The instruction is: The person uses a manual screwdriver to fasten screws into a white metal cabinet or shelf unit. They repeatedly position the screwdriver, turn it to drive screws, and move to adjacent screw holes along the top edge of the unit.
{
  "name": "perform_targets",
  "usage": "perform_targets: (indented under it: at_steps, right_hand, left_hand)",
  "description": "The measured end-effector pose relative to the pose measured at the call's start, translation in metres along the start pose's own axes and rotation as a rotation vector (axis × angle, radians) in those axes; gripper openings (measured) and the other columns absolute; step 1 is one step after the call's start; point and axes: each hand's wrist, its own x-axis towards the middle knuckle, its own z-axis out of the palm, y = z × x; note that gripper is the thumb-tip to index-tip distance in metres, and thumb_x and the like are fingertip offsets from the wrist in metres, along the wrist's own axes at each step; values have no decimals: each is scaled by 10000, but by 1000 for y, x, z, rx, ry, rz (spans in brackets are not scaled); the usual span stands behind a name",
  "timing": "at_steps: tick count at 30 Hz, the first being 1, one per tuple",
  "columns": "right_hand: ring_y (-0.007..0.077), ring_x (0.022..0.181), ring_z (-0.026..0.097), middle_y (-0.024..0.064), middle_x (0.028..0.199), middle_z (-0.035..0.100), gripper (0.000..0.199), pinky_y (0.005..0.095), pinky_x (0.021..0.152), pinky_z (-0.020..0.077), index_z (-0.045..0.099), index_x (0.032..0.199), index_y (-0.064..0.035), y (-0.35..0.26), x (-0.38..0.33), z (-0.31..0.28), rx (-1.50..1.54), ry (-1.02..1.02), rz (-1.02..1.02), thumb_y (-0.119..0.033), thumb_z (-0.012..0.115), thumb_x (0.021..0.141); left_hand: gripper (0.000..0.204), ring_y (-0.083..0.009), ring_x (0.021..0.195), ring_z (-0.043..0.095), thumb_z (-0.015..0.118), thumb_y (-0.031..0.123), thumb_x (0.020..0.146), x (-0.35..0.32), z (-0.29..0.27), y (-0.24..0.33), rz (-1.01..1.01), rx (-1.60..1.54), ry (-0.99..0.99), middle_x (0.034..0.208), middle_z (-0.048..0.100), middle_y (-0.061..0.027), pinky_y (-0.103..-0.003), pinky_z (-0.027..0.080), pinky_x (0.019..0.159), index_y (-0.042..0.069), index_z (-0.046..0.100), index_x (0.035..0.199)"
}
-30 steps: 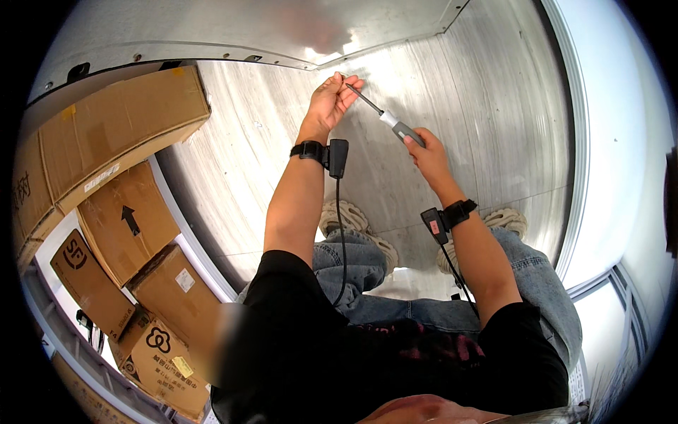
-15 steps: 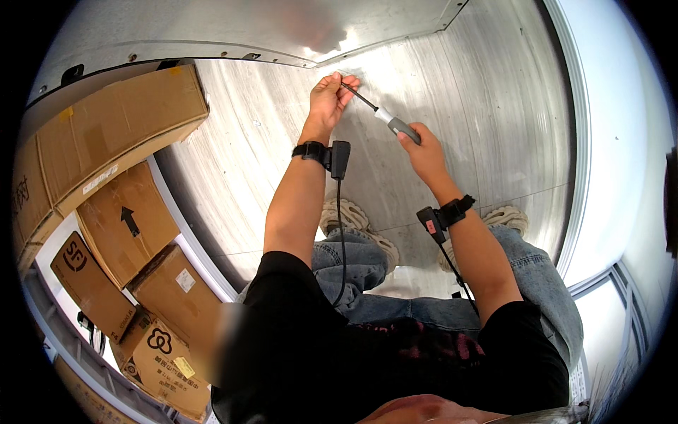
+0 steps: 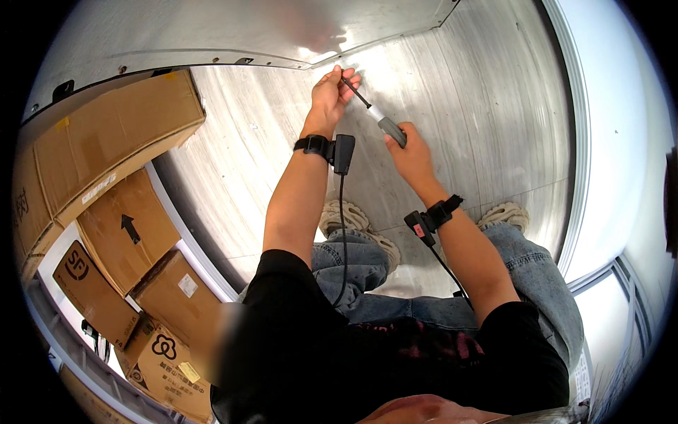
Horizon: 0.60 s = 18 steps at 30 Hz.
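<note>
A screwdriver point(image 3: 390, 130) with a grey handle, a pale collar and a dark shaft slants between my two hands. Its handle is wrapped by the closed fingers of my right hand point(image 3: 411, 154). At the other end, the shaft's tip meets the thumb and forefinger of my left hand point(image 3: 330, 99), which are pinched together while the other fingers curl loosely. Whatever small thing lies in that pinch is too small to make out. Both hands are in the air over the wood-look floor point(image 3: 261, 141), just short of a metal panel point(image 3: 212, 32).
Cardboard boxes point(image 3: 127, 134) are stacked at the left beside a pale frame. Along the panel's lower edge are several small holes. A white wall or door point(image 3: 600, 127) rises at the right. Cables hang from black bands point(image 3: 314, 145) on my wrists. My shoes point(image 3: 357, 219) stand below.
My right hand has moved up and to the left with the screwdriver, which now slants a little more steeply. My left hand has risen slightly toward the panel, still pinching.
</note>
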Motion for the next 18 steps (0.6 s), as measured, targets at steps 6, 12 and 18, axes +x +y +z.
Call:
perform_targets:
  at_steps: [6, 12, 18]
  right_hand:
    - [318, 732, 600, 168, 805, 606, 384, 409, 666, 449, 525, 1068, -24, 8, 1, 26, 116, -27, 147, -334, 602, 854]
    - [230, 670, 577, 136, 795, 594, 426, 365, 617, 452, 525, 1087, 9, 3, 13, 41, 327, -123, 312, -345, 597, 861]
    - [149, 589, 526, 70, 750, 562, 413, 292, 536, 428, 511, 1115, 16, -20, 14, 42, 559, -171, 398, -325, 564, 888]
  left_hand:
    - [238, -229, 786, 641, 419, 213, 984, 8, 9, -6, -45, -113, -52, 924, 633, -121, -323, 570, 705, -1, 521, 981]
    - [214, -228, 757, 639, 369, 122, 977, 15, 11, 0, -26, -48, 2, 897, 633, -130, -314, 568, 679, -17, 529, 1004]
    - [210, -211, 741, 634, 381, 89, 957, 23, 15, 15, 12, 107, 62, 880, 637, -129, -299, 557, 660, -25, 547, 1018]
